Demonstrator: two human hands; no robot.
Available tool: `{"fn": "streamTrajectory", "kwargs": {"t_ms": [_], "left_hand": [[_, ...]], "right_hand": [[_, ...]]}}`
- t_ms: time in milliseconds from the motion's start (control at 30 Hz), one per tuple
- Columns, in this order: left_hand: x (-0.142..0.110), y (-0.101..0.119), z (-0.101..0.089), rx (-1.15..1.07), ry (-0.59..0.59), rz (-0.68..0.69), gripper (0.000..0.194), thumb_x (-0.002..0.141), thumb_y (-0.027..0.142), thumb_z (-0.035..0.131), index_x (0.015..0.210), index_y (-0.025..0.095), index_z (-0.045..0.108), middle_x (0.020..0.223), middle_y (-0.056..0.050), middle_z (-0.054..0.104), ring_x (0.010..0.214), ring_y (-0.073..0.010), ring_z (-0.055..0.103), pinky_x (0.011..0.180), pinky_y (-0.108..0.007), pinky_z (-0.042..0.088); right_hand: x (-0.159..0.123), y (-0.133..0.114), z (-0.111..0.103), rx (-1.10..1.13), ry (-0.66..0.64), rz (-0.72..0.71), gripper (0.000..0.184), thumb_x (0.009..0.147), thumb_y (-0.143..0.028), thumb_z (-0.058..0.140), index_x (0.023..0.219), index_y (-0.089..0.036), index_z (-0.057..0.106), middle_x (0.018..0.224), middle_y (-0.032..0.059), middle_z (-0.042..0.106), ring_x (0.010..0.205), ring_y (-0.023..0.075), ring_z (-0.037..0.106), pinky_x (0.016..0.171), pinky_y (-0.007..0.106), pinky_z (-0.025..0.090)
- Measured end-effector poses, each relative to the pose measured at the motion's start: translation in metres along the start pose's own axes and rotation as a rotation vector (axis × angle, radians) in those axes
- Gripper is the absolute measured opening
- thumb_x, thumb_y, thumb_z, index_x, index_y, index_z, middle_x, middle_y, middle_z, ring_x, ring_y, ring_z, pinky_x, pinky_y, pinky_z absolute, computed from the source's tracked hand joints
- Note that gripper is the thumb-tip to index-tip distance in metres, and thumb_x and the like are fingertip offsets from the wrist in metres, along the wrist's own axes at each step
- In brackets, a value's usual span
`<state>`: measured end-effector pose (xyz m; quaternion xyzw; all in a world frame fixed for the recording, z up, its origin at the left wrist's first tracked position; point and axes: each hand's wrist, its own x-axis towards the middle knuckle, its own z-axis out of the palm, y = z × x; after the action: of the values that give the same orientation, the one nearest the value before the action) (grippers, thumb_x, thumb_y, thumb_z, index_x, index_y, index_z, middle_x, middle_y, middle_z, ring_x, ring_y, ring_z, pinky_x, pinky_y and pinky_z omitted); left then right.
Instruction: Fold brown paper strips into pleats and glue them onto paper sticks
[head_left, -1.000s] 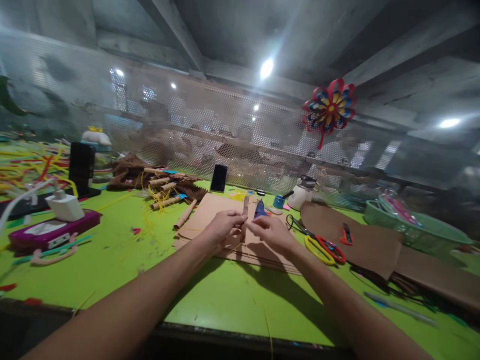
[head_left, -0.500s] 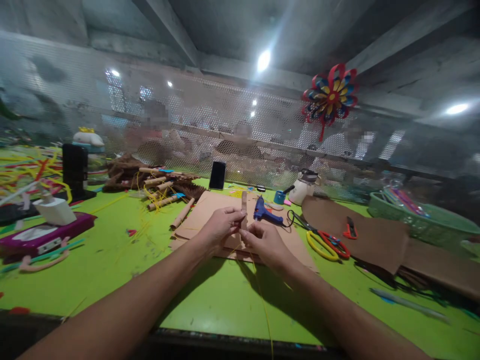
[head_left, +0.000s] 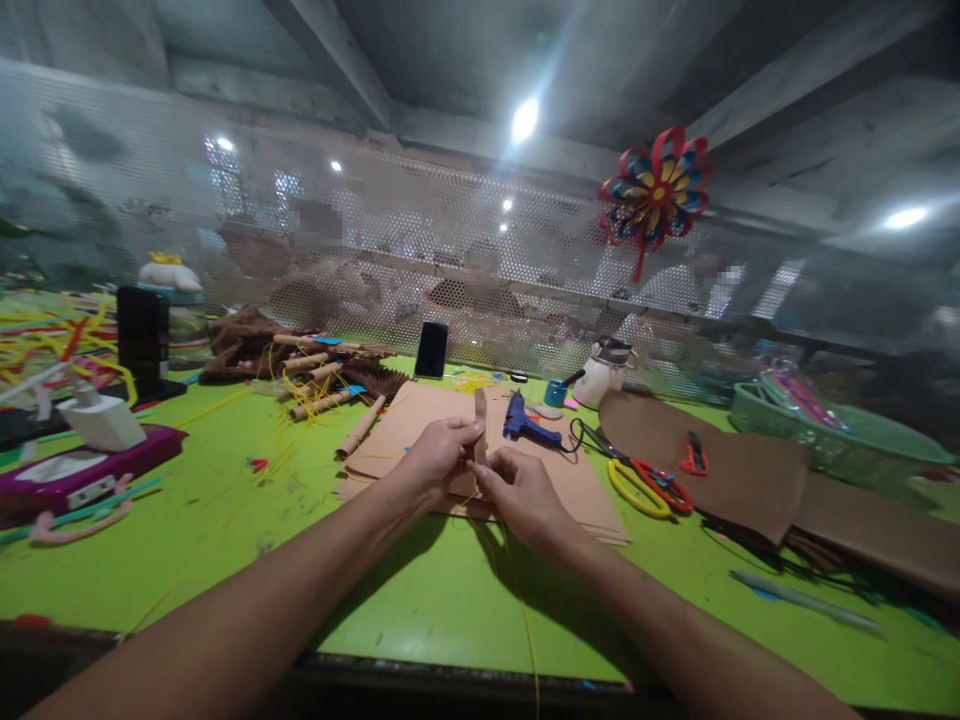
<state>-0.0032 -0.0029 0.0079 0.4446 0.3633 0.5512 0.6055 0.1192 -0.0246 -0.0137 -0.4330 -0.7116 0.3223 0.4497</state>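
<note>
My left hand [head_left: 439, 455] is closed around a small upright roll of brown paper [head_left: 480, 425], pinching it near its middle. My right hand [head_left: 517, 485] pinches the lower end of the same roll, fingers together. Both hands hover over a stack of brown cardboard sheets [head_left: 420, 420] on the green table [head_left: 187, 520]. A thin yellow strand [head_left: 525, 610] trails from the hands toward the near edge. A blue glue gun [head_left: 529, 422] lies just behind my right hand.
Yellow-handled scissors [head_left: 637, 485] and red-handled scissors [head_left: 671, 490] lie right of the cardboard. Rolled paper sticks [head_left: 330, 385] pile at back left near a phone [head_left: 432, 349]. A green basket [head_left: 832, 440] stands far right, a purple box [head_left: 82, 470] at left.
My right hand has dropped from the top of the roll to its lower end and closed on it. The view has shifted slightly; the glue gun has come into full view.
</note>
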Motion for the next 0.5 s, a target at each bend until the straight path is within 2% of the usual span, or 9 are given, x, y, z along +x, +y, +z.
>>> {"fn": "streamTrajectory", "kwargs": {"t_ms": [167,300,500], "left_hand": [[0.001,0.000,-0.001,0.046,0.035,0.044,0.021,0.060,0.029,0.069,0.068,0.012,0.057,0.058,0.002,0.053,0.052,-0.0075,0.045,0.051,-0.019,0.033],[0.001,0.002,-0.002,0.034,0.033,0.052,0.023,0.062,0.031,0.069,0.072,0.013,0.059,0.064,0.001,0.056,0.057,-0.0085,0.048,0.056,-0.020,0.037],[-0.002,0.005,0.000,0.009,-0.034,0.032,0.026,0.062,0.031,0.071,0.078,0.013,0.060,0.065,0.001,0.056,0.061,-0.0096,0.050,0.058,-0.021,0.038]], "right_hand": [[0.001,-0.002,0.000,0.104,-0.017,0.112,0.021,0.074,-0.034,0.054,0.064,-0.015,0.051,0.055,-0.0009,0.049,0.051,0.0102,0.044,0.047,0.022,0.033],[-0.001,-0.010,-0.002,0.205,-0.080,0.234,0.020,0.073,-0.033,0.054,0.064,-0.015,0.051,0.054,-0.0008,0.050,0.049,0.0094,0.045,0.046,0.021,0.034],[-0.003,-0.013,-0.006,0.152,-0.064,0.166,0.025,0.073,-0.035,0.054,0.059,-0.015,0.049,0.053,-0.0017,0.049,0.049,0.0089,0.043,0.046,0.021,0.031]]}}
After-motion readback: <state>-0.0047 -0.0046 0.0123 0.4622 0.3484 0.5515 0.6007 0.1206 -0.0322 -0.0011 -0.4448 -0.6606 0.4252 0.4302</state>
